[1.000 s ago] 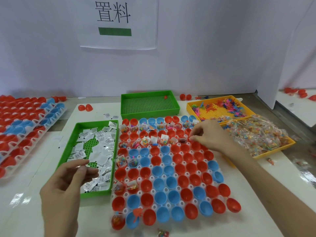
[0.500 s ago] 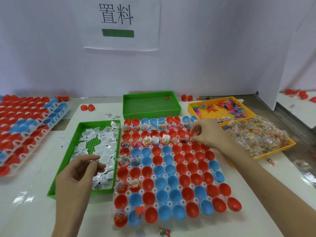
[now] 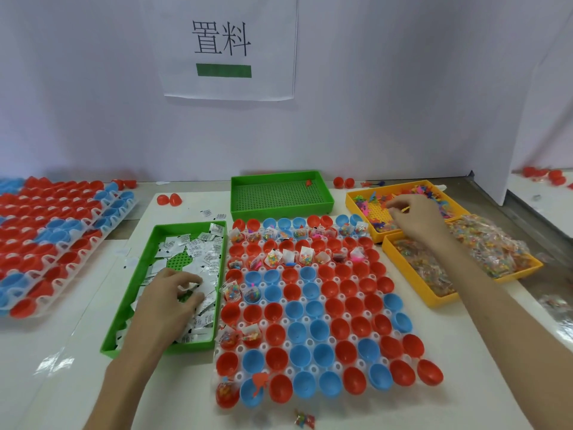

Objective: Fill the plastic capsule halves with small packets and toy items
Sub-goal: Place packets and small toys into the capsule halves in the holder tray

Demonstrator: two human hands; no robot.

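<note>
White partition boards (image 3: 372, 119) with a printed sign (image 3: 229, 51) back a pale surface (image 3: 77, 352). From the head view, the left hand (image 3: 167, 302) lies down in a green tray (image 3: 198, 346), its fingers and thumb curled round a few of the white packets (image 3: 198, 246); how many it holds I cannot tell. The right hand (image 3: 415, 218) is stretched out over a yellow tray (image 3: 390, 186) of coloured toy pieces (image 3: 372, 203), fingertips pressed together, seemingly pinching a small yellowish piece.

The red and blue capsule halves (image 3: 313, 308) stand open side up in a rack (image 3: 333, 340) between the two hands: directly right of the left hand, and left of and nearer than the right hand. Rows on the far side already carry packets and toys; most halves closer to the person look empty. My judgement: each hand must swing inward to drop its item, and the left hand has the shorter path to the unfilled rows.

Half a second earlier the right hand was at the rack's far rows and the left hand hovered above the packets; now both are at their supplies.
</note>
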